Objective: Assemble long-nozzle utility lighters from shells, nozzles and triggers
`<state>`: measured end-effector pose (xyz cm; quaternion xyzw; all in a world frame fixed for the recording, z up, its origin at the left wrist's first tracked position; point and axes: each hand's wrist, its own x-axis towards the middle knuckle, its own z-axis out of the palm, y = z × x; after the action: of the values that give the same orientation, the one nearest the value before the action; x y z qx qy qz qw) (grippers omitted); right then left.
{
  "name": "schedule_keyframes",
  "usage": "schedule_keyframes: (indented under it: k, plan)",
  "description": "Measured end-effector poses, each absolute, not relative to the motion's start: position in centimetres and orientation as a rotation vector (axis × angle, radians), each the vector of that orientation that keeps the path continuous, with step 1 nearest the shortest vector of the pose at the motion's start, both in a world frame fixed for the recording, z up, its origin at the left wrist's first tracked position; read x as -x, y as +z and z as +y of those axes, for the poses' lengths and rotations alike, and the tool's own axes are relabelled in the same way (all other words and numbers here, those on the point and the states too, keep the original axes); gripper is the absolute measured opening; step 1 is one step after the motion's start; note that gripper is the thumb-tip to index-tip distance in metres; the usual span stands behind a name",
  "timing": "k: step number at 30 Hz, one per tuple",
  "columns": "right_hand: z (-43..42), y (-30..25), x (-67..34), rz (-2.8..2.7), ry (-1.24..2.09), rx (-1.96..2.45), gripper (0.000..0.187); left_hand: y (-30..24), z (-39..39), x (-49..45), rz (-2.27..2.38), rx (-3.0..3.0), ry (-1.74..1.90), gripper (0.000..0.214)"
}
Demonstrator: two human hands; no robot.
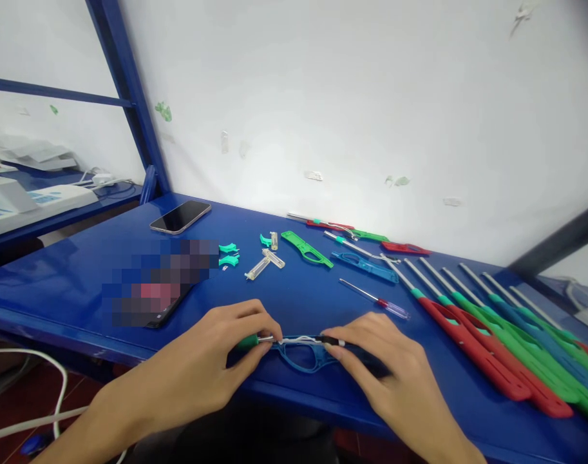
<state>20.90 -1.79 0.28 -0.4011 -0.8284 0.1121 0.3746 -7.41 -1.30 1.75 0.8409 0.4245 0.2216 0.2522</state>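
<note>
Head view shows our two hands meeting at the near edge of the blue table point(71, 283), over a blue shell point(304, 358) shaped like the open half of a long lighter's handle, which lies flat on the table between them. Our left hand point(211, 370) has its thumb and forefinger pinched together on a green-tipped piece point(249, 342) at the shell's left end. Our right hand point(395, 380) has its fingertips closed on a small black piece point(330, 339) at the shell's right end. A thin white wire point(298, 338) runs along the top of the shell from one pinch to the other. Just beyond our right hand lies a small screwdriver point(377, 300) with a red and clear handle. Farther back we see a loose green shell point(306, 249) and a second blue one point(364, 265), a few turquoise triggers point(228, 254) and some clear plastic parts point(265, 264). On the right, a row of finished lighters point(491, 338) in red, green and blue lies side by side, metal tubes pointing away from us. A phone point(180, 217) rests face up near the table's far left corner.
</note>
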Motion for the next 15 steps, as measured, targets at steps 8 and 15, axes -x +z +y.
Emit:
schedule_keyframes:
  k: [8,15]
  plan:
    - [-1.79,0.23,-20.88,-2.136,0.307,1.048,0.015,1.04,-1.11,7.6,1.187,-2.292,0.587,0.02]
    - [-1.84,0.33,-20.85,-2.147,0.298,1.105,0.013,1.29,-1.18,7.53,1.164,-2.311,0.55,0.02]
